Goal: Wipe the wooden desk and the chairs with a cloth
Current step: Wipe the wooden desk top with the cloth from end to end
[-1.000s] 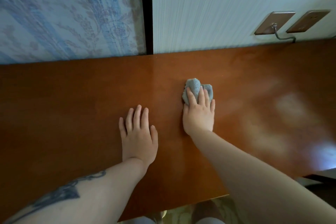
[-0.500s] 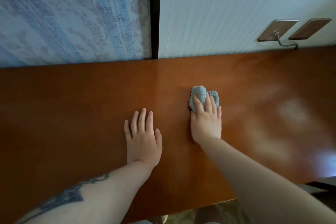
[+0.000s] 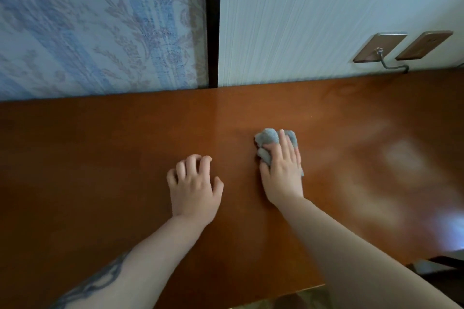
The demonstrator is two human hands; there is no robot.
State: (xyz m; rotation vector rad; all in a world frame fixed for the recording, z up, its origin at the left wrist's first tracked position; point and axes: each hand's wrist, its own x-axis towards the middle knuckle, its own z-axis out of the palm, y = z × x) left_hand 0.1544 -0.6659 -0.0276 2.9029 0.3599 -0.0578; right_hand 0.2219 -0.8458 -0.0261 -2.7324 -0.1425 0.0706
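A glossy brown wooden desk fills the middle of the view. A small bunched grey-blue cloth lies on it right of centre. My right hand holds the cloth down on the wood, with fingers laid over it and the thumb against its left side. My left hand rests on the bare desk a hand's width to the left. Its fingers are bent with their tips on the wood, the thumb spread out, and it holds nothing. No chair is clearly in view.
The desk butts against a wall with patterned blue wallpaper on the left. On the right are two brown socket plates and a grey cable running down behind the desk. The front edge is near my body. A dark shape shows at lower right.
My left hand's fingers have bent from flat to propped on their tips. The cloth has bunched toward my right thumb, and the right hand has barely shifted. The view has tilted slightly.
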